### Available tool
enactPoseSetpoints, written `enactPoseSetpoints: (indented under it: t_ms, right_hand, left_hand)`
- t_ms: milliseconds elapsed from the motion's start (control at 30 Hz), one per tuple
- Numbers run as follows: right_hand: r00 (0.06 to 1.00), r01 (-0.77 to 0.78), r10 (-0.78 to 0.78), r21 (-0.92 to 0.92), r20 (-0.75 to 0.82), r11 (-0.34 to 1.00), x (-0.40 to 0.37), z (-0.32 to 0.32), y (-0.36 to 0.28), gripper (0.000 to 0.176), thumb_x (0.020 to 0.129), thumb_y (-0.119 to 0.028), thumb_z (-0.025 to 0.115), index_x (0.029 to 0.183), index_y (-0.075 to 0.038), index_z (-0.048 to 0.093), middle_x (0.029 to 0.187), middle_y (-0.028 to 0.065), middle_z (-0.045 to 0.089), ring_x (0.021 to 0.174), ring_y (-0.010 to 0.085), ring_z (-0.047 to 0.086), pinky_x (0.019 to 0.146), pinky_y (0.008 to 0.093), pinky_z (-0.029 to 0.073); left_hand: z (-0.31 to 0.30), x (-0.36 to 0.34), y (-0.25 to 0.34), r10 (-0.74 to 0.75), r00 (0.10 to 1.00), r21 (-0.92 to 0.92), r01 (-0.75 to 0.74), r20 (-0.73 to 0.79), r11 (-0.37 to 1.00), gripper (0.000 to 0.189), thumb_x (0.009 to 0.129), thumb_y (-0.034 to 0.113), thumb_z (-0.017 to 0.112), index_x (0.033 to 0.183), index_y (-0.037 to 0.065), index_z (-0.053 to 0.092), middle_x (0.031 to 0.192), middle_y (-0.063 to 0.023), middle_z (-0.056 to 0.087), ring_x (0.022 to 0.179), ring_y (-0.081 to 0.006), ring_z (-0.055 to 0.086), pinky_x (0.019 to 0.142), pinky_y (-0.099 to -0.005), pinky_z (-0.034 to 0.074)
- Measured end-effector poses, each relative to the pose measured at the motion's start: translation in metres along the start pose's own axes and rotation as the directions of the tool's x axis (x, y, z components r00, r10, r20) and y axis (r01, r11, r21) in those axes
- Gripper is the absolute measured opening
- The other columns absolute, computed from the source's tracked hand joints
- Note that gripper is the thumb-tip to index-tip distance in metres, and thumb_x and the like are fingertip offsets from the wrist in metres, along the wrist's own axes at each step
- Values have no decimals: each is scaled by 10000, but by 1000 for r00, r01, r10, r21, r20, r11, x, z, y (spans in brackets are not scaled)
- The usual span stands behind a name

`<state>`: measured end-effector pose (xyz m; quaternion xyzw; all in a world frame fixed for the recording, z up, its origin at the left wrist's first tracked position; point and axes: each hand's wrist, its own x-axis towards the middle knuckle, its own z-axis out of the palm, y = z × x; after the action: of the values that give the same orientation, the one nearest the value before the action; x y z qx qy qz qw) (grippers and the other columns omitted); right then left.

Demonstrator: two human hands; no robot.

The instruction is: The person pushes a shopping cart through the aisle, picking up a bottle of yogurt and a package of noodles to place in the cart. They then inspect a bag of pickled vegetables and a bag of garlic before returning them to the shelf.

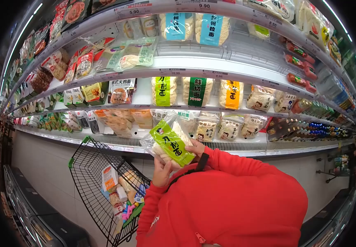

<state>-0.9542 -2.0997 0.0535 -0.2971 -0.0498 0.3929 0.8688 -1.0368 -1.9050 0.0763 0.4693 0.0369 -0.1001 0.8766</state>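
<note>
Between my two hands is a clear bag of pale noodles (171,142) with a bright green label and black characters. My left hand (161,171) grips its lower left edge, the thumb in front. The fingers of my right hand (195,149) close on its right edge. The bag is tilted and held in front of the lower shelf. Behind it, a similar green-labelled noodle bag (164,91) stands on the shelf, beside a dark-green-labelled bag (195,91) and an orange-labelled bag (231,94).
A black wire shopping cart (100,185) with green corners stands at my left, holding several packages. Shelves of packaged food (244,51) curve across the front. Blue-labelled noodle bags (212,29) sit higher up. A black low case (42,210) lies at the far left.
</note>
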Motion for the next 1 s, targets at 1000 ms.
enactPoseSetpoints:
  t_ms: [1000]
  right_hand:
    - [538, 472, -838, -792, -90, 388, -179, -77, -375, 455, 784, 61, 638, 1208, -5, 485, 1050, 77, 627, 970, 156, 603, 854, 280, 485]
  left_hand:
    - [361, 285, -10, 474, 770, 310, -617, 428, 723, 516, 877, 6, 562, 1326, -34, 310, 1241, -199, 507, 1145, -226, 530, 948, -326, 445]
